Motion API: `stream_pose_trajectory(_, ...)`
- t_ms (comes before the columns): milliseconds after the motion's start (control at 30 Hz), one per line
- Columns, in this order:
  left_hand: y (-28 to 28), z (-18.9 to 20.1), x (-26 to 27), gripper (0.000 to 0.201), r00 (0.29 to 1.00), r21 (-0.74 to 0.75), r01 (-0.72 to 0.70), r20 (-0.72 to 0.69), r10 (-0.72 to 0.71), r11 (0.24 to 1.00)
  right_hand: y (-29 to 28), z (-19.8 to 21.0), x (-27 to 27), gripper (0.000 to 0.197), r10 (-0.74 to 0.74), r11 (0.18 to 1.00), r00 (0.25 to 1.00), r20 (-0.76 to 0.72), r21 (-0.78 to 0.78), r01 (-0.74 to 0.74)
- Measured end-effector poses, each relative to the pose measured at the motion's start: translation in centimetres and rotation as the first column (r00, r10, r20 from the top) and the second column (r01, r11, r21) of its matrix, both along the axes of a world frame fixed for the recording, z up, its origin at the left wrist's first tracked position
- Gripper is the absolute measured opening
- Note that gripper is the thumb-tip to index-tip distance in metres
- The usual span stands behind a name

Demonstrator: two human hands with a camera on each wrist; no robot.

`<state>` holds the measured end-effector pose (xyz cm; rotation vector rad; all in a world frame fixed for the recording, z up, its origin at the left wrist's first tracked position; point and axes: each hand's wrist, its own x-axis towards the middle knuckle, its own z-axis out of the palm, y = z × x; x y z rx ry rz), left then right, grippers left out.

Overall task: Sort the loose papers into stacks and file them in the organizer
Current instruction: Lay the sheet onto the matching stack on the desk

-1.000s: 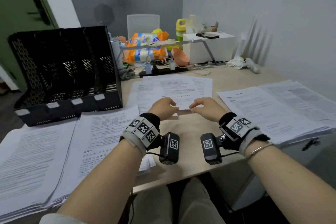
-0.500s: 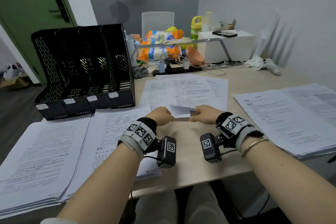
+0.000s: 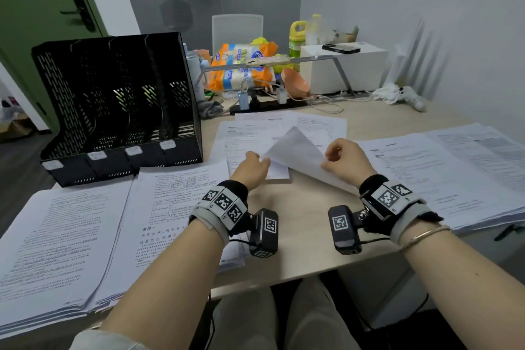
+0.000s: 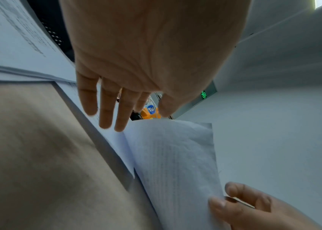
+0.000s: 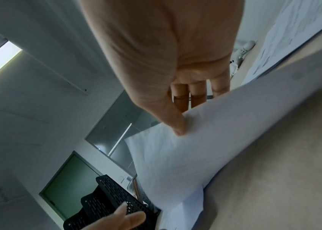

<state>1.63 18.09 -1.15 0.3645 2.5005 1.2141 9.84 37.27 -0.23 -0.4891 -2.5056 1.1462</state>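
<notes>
White paper has come up off the counter (image 3: 298,224): half a second ago the top sheet (image 3: 298,155) lay flat on the middle pile (image 3: 255,133), and now the right hand (image 3: 345,160) pinches its near edge between thumb and fingers, tilting it blank side up. The left hand (image 3: 251,169) rests slack beside it, fingers straight, holding nothing. Sorting is under way; filing likely comes later. The black mesh organizer (image 3: 113,105) stands at far left.
</notes>
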Motion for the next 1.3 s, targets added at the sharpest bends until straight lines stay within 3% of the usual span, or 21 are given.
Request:
stream_pose_trajectory(33, 0.0, 0.1, 0.2, 0.048, 1.0, 0.044, -0.023, 0.013, 0.022, 0.999, -0.1, 0.0, 0.3, 0.021, 0.016, 0.999, 1.0, 0.006, -0.031, -0.016)
stream_pose_trajectory(100, 0.2, 0.3, 0.4, 0.053, 1.0, 0.098, -0.005, 0.015, 0.004, 0.995, -0.3, 0.0, 1.1, 0.023, 0.121, 0.991, 0.991, 0.061, -0.06, -0.118)
stream_pose_trajectory(200, 0.7, 0.5, 0.9, 0.061, 0.997, 0.081, 0.053, 0.055, -0.057, 0.995, -0.7, 0.2, 2.0, 0.011, 0.277, 0.961, 0.942, 0.19, -0.076, -0.268)
stream_pose_trajectory(267, 0.9, 0.3, 1.1, 0.044, 0.994, -0.002, 0.098, 0.055, -0.098, 0.995, -0.8, 0.4, 2.6, 0.027, 0.32, 0.947, 0.897, 0.306, -0.106, -0.302)
stream_pose_trajectory(333, 1.1, 0.0, 1.0, 0.02, 0.992, -0.142, 0.128, 0.039, -0.124, 0.982, -0.5, 0.5, 2.9, 0.046, 0.288, 0.957, 0.879, 0.38, -0.092, -0.274)
stream_pose_trajectory(367, 1.1, -0.1, 1.0, 0.019, 0.992, -0.188, 0.126, 0.029, -0.123, 0.974, -0.3, 0.4, 3.0, 0.049, 0.264, 0.964, 0.881, 0.393, -0.075, -0.256)
stream_pose_trajectory(500, 0.4, -0.5, 0.1, 0.023, 0.995, -0.242, 0.083, -0.032, -0.094, 0.967, 0.6, -0.3, 2.8, 0.04, 0.172, 0.984, 0.874, 0.455, -0.046, -0.17)
stream_pose_trajectory(633, -0.7, -0.5, -0.8, 0.014, 0.998, -0.244, 0.012, -0.052, -0.025, 0.97, 0.2, -0.8, 1.9, 0.038, 0.126, 0.992, 0.892, 0.435, -0.052, -0.115)
stream_pose_trajectory(767, -0.7, -0.6, -1.0, 0.029, 0.999, -0.324, 0.026, -0.017, -0.033, 0.946, 0.1, -1.2, 1.1, 0.039, 0.064, 0.986, 0.892, 0.448, -0.164, 0.012)
stream_pose_trajectory(900, 0.4, -0.7, -0.4, 0.03, 0.996, -0.358, 0.08, -0.007, -0.088, 0.93, 0.9, -1.4, 1.3, 0.049, 0.023, 0.963, 0.89, 0.456, -0.25, 0.104)
stream_pose_trajectory(1033, 1.5, -0.1, 1.1, 0.021, 0.989, -0.335, 0.147, 0.02, -0.149, 0.931, 2.0, -1.3, 2.2, 0.046, -0.033, 0.983, 0.876, 0.481, -0.145, 0.116)
stream_pose_trajectory(1100, 1.9, 0.3, 1.8, 0.032, 0.987, -0.287, 0.162, 0.036, -0.159, 0.944, 2.2, -1.4, 2.6, 0.039, -0.064, 0.986, 0.87, 0.488, -0.104, 0.131)
stream_pose_trajectory(1233, 1.8, 0.5, 2.5, 0.041, 0.99, -0.225, 0.136, 0.002, -0.139, 0.965, 2.7, -1.5, 2.9, 0.051, -0.111, 0.99, 0.887, 0.448, -0.03, 0.139)
stream_pose_trajectory(1300, 1.5, 0.6, 2.7, 0.04, 0.996, -0.15, 0.085, -0.026, -0.089, 0.985, 2.7, -1.5, 2.9, 0.037, -0.108, 0.989, 0.914, 0.39, -0.05, 0.138)
